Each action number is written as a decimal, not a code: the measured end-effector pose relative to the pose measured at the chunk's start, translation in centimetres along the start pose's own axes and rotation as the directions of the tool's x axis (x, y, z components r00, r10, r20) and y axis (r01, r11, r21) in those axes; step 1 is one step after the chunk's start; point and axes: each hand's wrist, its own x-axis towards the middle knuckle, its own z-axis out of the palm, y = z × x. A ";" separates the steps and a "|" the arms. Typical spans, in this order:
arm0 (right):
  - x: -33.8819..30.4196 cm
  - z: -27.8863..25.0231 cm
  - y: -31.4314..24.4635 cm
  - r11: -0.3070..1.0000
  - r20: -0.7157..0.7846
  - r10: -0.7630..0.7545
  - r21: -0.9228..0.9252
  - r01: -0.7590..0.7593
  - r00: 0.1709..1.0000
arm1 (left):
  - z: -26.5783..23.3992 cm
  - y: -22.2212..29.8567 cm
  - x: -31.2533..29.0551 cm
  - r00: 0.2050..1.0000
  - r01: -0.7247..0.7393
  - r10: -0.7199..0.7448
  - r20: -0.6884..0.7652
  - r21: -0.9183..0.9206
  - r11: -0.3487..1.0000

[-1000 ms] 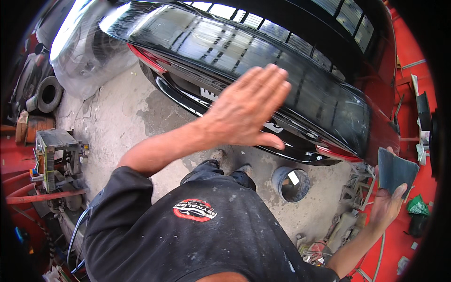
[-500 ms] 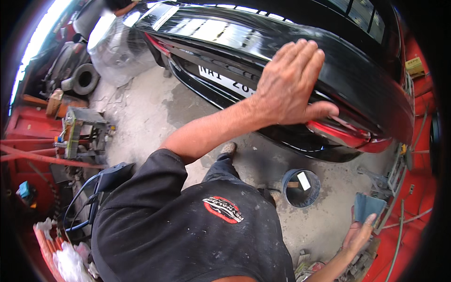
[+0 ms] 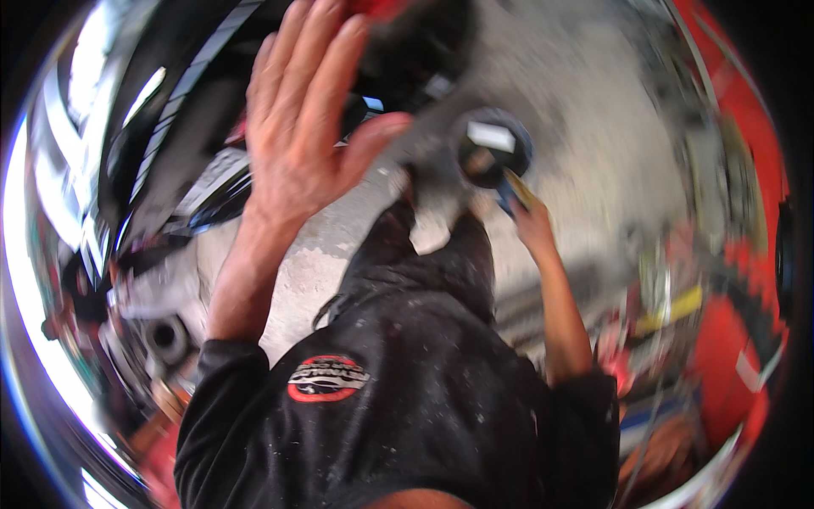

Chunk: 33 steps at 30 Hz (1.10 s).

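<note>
My left hand [image 3: 309, 127] is raised with its fingers stretched out, holding nothing. It overlaps the rear of a black car [image 3: 182, 110] in the picture, and contact cannot be made out. My right hand [image 3: 534, 222] grips a flat blue-grey pad [image 3: 506, 197] with a yellowish edge. The pad is beside the near rim of a dark round bucket [image 3: 529, 142] on the floor. Inside the bucket a white rectangular piece [image 3: 490, 135] and a small brown piece [image 3: 480, 159] show against a dark interior. Motion smears much of the view.
The concrete floor [image 3: 593, 119] stretches beyond the bucket. A tyre [image 3: 165, 338] lies at the lower left. Blurred clutter with a yellow bar [image 3: 674, 309] lies to the right, near a red wall [image 3: 750, 161]. My feet stand close to the bucket.
My view has swung right, so the car now sits toward the upper left. My left hand has come off the car's rear lid area. My right hand has brought the pad beside the bucket.
</note>
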 end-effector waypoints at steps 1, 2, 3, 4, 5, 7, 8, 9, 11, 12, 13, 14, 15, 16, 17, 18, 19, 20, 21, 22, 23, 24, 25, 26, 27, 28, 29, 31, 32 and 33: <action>-0.5 0.6 0.0 0.998 -0.028 0.052 -0.046 -0.053 0.998 | 3.2 1.9 -0.7 0.996 0.024 -0.007 0.090 -0.190 0.981; -2.1 -0.1 -3.0 0.987 -0.040 0.160 0.028 -0.159 0.986 | 6.4 3.7 -2.3 0.984 0.060 0.002 0.177 -0.340 0.939; -3.0 -0.4 -3.9 0.974 0.036 0.218 0.048 -0.219 0.975 | 9.8 6.0 -4.3 0.937 0.231 -0.057 0.344 -0.490 0.840; -3.8 1.1 -2.1 0.967 0.037 0.227 0.112 -0.230 0.973 | 12.9 8.5 -6.4 0.851 0.410 -0.073 0.521 -0.570 0.712; -4.6 2.4 -1.3 0.962 0.041 0.188 0.194 -0.192 0.981 | 15.7 10.4 -8.2 0.735 0.569 -0.055 0.676 -0.571 0.592; -4.3 5.2 -2.5 0.959 0.007 0.133 0.249 -0.131 0.991 | 20.5 10.9 -11.1 0.546 0.706 0.127 0.828 -0.536 0.463; -4.2 6.1 -2.2 0.963 0.048 0.129 0.232 -0.137 0.990 | 22.4 11.5 -12.8 0.485 0.712 0.232 0.843 -0.535 0.455; -4.1 7.4 -1.6 0.950 0.019 0.168 0.264 -0.167 0.986 | 23.6 12.0 -13.3 0.409 0.713 0.293 0.864 -0.503 0.488; -3.4 9.1 0.5 0.924 -0.008 0.251 0.301 -0.237 0.968 | 28.2 11.6 -16.6 0.391 0.696 0.385 0.836 -0.542 0.471; -2.2 9.8 1.8 0.913 -0.014 0.286 0.309 -0.268 0.958 | 30.4 11.4 -17.4 0.383 0.685 0.423 0.821 -0.560 0.467; -1.1 10.5 3.3 0.901 -0.017 0.319 0.316 -0.298 0.948 | 32.3 11.4 -18.4 0.389 0.683 0.404 0.828 -0.554 0.476; -0.1 11.3 4.9 0.891 0.015 0.350 0.302 -0.338 0.937 | 34.3 11.4 -19.5 0.378 0.673 0.404 0.833 -0.547 0.499; 1.0 12.2 6.8 0.880 0.039 0.383 0.288 -0.377 0.923 | 36.4 11.4 -20.3 0.368 0.657 0.410 0.835 -0.545 0.521; 2.1 13.1 8.7 0.868 0.064 0.414 0.272 -0.415 0.908 | 38.6 11.3 -21.1 0.359 0.641 0.414 0.837 -0.543 0.542; 3.8 14.0 10.7 0.892 0.015 0.398 0.229 -0.390 0.917 | 40.9 11.0 -21.8 0.299 0.642 0.398 0.868 -0.491 0.589; 5.0 14.7 13.2 0.901 0.069 0.387 0.185 -0.393 0.919 | 42.9 11.0 -23.1 0.344 0.635 0.322 0.882 -0.471 0.612; 6.2 16.0 15.9 0.934 -0.055 0.305 0.214 -0.288 0.951 | 45.0 11.1 -24.2 0.389 0.624 0.251 0.886 -0.454 0.636; 7.5 17.7 18.9 0.958 -0.184 0.221 0.226 -0.178 0.958 | 47.0 11.0 -25.1 0.435 0.612 0.181 0.882 -0.437 0.659; 8.8 19.2 22.3 0.963 -0.225 0.236 0.183 -0.197 0.945 | 48.9 10.9 -25.0 0.451 0.583 0.164 0.878 -0.428 0.690; 10.2 20.4 25.5 0.966 -0.266 0.247 0.143 -0.215 0.932 | 50.8 10.6 -25.2 0.401 0.552 0.184 0.897 -0.397 0.734; 11.9 21.0 28.1 0.958 -0.282 0.284 0.115 -0.262 0.916 | 53.1 10.1 -25.7 0.352 0.518 0.196 0.915 -0.365 0.773; 13.6 21.4 30.4 0.945 -0.300 0.326 0.087 -0.315 0.896 | 55.5 9.7 -26.2 0.299 0.482 0.211 0.930 -0.338 0.808; 15.5 21.8 32.5 0.935 -0.300 0.351 0.059 -0.350 0.887 | 58.1 9.0 -27.0 0.152 0.473 0.271 0.951 -0.311 0.825; 17.1 22.2 34.4 0.920 -0.302 0.380 0.029 -0.390 0.874 | 60.2 8.9 -27.1 0.073 0.448 0.339 0.938 -0.334 0.829; 18.9 22.1 35.4 0.893 -0.298 0.430 0.003 -0.450 0.852 | 62.3 8.9 -26.6 -0.006 0.427 0.399 0.917 -0.359 0.830; 20.5 21.9 36.4 0.862 -0.297 0.477 -0.026 -0.506 0.827 | 64.1 9.1 -26.4 -0.085 0.408 0.455 0.886 -0.386 0.827; 21.8 22.1 37.8 0.838 -0.302 0.514 -0.021 -0.545 0.803 | 65.8 9.8 -26.9 0.074 0.402 0.397 0.915 -0.392 0.828; 24.0 22.8 40.4 0.785 -0.312 0.585 -0.013 -0.619 0.749 | 69.1 11.2 -28.1 0.383 0.386 0.248 0.890 -0.398 0.832; 24.8 22.9 41.4 0.786 -0.281 0.577 -0.065 -0.615 0.767 | 71.9 11.2 -27.8 0.313 0.437 0.267 0.911 -0.388 0.812; 25.8 22.9 42.0 0.790 -0.245 0.565 -0.115 -0.602 0.788 | 74.1 11.5 -27.9 0.330 0.448 0.191 0.924 -0.332 0.830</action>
